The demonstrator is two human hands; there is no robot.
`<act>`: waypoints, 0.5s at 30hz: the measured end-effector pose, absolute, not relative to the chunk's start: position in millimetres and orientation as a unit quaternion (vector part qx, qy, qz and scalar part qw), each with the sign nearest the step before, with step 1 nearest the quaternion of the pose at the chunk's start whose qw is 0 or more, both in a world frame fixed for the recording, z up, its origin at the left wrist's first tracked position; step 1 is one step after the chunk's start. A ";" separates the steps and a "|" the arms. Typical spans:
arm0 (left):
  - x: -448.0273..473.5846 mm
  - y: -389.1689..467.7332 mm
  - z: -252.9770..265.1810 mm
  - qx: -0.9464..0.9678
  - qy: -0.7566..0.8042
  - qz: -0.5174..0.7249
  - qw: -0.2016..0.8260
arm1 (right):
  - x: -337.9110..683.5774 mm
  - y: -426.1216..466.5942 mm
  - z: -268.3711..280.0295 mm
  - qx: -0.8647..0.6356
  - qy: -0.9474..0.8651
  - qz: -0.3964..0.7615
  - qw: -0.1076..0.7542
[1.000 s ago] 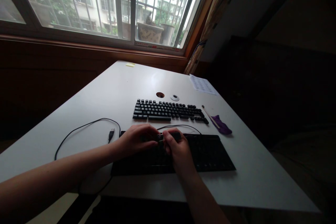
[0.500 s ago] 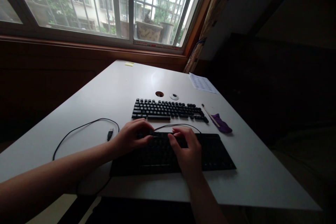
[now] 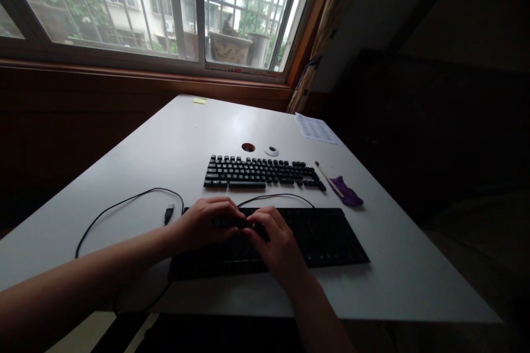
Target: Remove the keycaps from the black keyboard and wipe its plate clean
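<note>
My left hand (image 3: 211, 222) and my right hand (image 3: 275, 234) meet above the left half of a black keyboard base (image 3: 331, 237) that lies near the table's front edge. Both hands are closed, thumbs and fingertips pinched together. A small dark piece (image 3: 243, 223) shows between the fingertips; its kind is too dark to make out. Just beyond the base, loose black keycaps (image 3: 256, 171) are laid out in keyboard rows. A black cable (image 3: 120, 201) with a USB plug (image 3: 169, 213) curls over the table left of the base.
On the right lie a thin stick with a dark tip (image 3: 330, 179) and a purple cloth (image 3: 348, 193). Farther back are a round cable hole (image 3: 248, 147), its grey ring cover (image 3: 272, 150), a printed sheet (image 3: 317, 128) and a yellow note (image 3: 199, 100) on the white table (image 3: 144, 149).
My right hand has moved left, toward my left hand. The fingertips, apart before, now come together around the small dark piece. The view has shifted slightly.
</note>
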State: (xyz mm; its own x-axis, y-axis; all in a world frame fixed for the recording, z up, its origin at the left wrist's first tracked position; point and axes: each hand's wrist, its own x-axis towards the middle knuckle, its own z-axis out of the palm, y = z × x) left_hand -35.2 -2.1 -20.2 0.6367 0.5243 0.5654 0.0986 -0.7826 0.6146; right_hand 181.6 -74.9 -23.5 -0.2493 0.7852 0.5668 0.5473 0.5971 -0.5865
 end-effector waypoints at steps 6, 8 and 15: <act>-36.4 -3.9 -14.5 0.853 0.191 0.375 0.310 | 180.5 -76.6 -23.6 -0.421 -0.784 0.138 0.435; -37.4 -4.0 -12.1 0.847 0.195 0.371 0.327 | 179.5 -76.7 -23.8 -0.424 -0.784 0.136 0.433; -37.9 -2.2 -6.3 0.815 0.203 0.381 0.387 | 178.2 -73.9 -25.8 -0.438 -0.779 0.117 0.433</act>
